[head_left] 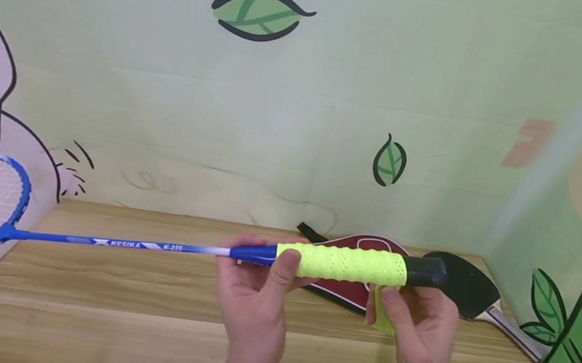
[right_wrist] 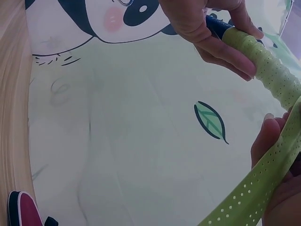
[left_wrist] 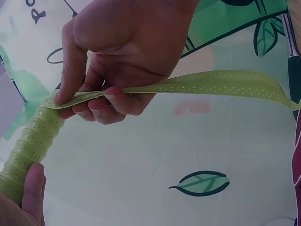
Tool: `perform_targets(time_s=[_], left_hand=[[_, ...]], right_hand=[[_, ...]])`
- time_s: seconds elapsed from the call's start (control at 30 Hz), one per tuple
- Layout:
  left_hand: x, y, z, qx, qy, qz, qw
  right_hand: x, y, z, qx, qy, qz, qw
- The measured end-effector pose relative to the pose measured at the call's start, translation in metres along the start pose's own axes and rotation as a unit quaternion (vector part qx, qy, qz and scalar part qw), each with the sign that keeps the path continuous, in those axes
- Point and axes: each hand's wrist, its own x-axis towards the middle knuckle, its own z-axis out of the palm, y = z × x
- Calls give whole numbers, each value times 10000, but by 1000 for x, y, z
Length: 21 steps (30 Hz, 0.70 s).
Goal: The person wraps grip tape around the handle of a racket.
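A blue and white badminton racket [head_left: 141,245] is held level, its strung head to the left. My left hand [head_left: 256,301] grips it at the blue cone and the front of the handle, thumb on the near side. Bright yellow perforated grip tape [head_left: 343,264] covers most of the handle in ridged turns, leaving the black butt end [head_left: 426,273] bare. Just under the last turn, my right hand [head_left: 417,341] pinches the loose tape. That free strip [left_wrist: 211,87] stretches away past the fingers in the left wrist view and crosses the right palm in the right wrist view.
Behind the handle, a dark red case [head_left: 344,293] with black edging lies on the wooden table [head_left: 129,321]. A black flat-headed thing with a silver handle [head_left: 516,335] lies to its right. A printed cloth backdrop [head_left: 167,90] rises behind the table.
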Motion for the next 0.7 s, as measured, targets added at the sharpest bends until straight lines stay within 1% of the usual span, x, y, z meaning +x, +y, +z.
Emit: perform_targets(time_s=[0.2,0.37,0.53,0.6,0.7], left_hand=[[0,-2,-1,151,85,-23,9998],[1,0,0,143,268,-235,9993],[1,0,0,192,353,-368,9985],[2,-1,0,157,354,-395,9985],[2,-1,1,45,318,-420,9986]], right_hand=[[2,1,2,429,-66,-189,9989],[2,3,4,551,-97,-374,9977],[2,4,6,869,-20,-488,9950],[2,4,6,913,40,-512,9945],[1,4,7,812,107,-585,9949]])
